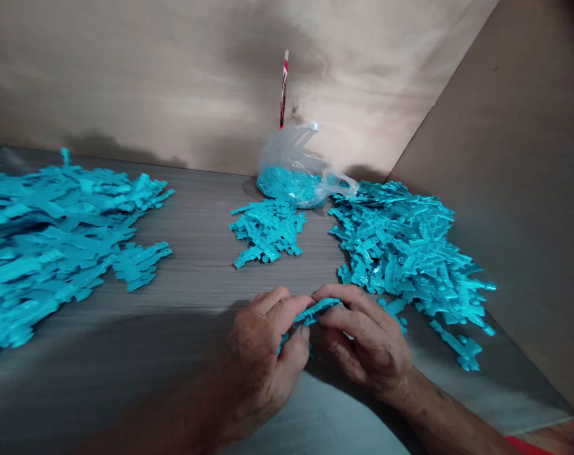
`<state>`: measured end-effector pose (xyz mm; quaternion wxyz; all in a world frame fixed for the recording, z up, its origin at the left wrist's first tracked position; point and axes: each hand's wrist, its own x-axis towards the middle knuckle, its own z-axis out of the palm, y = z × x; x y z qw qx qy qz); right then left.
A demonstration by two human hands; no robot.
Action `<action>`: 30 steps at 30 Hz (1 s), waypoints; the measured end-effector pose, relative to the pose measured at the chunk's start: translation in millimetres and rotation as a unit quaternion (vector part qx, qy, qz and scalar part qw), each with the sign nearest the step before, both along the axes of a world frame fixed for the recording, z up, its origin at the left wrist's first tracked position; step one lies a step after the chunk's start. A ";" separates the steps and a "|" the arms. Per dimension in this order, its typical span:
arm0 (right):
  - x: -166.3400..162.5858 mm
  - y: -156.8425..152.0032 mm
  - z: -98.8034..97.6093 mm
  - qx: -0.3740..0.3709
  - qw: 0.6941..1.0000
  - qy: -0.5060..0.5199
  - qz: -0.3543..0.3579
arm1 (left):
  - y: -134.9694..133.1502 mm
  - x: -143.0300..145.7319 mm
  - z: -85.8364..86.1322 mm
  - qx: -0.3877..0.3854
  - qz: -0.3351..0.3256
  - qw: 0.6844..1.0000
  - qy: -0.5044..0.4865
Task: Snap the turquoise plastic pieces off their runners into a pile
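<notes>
Between my two hands, over the near part of the table, is a turquoise moulded plastic piece, thin and seen almost edge-on. My left hand pinches its left end between thumb and fingers. At its right end, the fingers of my right hand are closed on it. Part of the piece is hidden by my fingers, so its full outline does not show. A few tiny turquoise bits lie on the table just below the hands.
A large heap of turquoise plastic pieces covers the left. Another heap lies right, by the side panel. A small pile sits centrally before a clear plastic bag of turquoise pieces. A red-and-white strip stands behind.
</notes>
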<state>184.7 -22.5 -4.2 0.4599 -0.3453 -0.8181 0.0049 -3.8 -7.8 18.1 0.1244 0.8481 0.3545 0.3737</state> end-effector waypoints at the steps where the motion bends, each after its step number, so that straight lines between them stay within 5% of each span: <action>1: 0.3 0.0 0.0 -0.001 1.000 0.002 0.003 | -0.6 -0.7 -1.1 0.003 0.000 1.000 0.000; 10: 0.9 -0.5 2.8 0.000 1.000 -0.006 0.003 | -4.1 -4.6 -11.7 0.016 0.011 1.000 0.009; 30: -4.5 0.0 5.3 0.002 1.000 0.013 -0.011 | 2.6 1.9 -6.9 0.043 -0.012 0.999 0.011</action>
